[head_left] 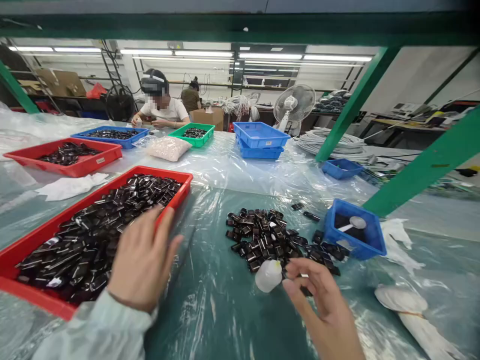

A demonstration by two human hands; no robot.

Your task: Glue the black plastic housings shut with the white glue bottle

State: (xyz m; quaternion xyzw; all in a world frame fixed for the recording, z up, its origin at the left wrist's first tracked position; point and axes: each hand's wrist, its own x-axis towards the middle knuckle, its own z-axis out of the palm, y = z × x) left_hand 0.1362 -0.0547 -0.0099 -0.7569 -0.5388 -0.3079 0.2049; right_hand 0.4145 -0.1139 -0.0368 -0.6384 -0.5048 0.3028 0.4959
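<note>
Here, bench under clear plastic sheet, places reckoned from the near red tray.

Near red tray: heaped with small glossy black parts, running from lower left up toward bench middle.

Left hand: flat, fingers spread and apart, over the tray's right edge, resting on or just above the parts inside; contact not certain. Nothing clamped. Pale sleeve at the wrist.

Loose pile of black parts: on the sheet, right of the tray, well apart from it.

White bottle: small, lying tilted at the pile's near edge, right of the tray.

Right hand: right of the bottle, just beside it, fingers curled with one small black piece pinched at the tips.

Small blue bin: beyond the pile, further right; white scoop inside.

Behind the tray: second red tray, blue tray, green tray, stacked blue crates.

Far end: seated person in a white shirt, hands down at the bench; white fan to the right.
</note>
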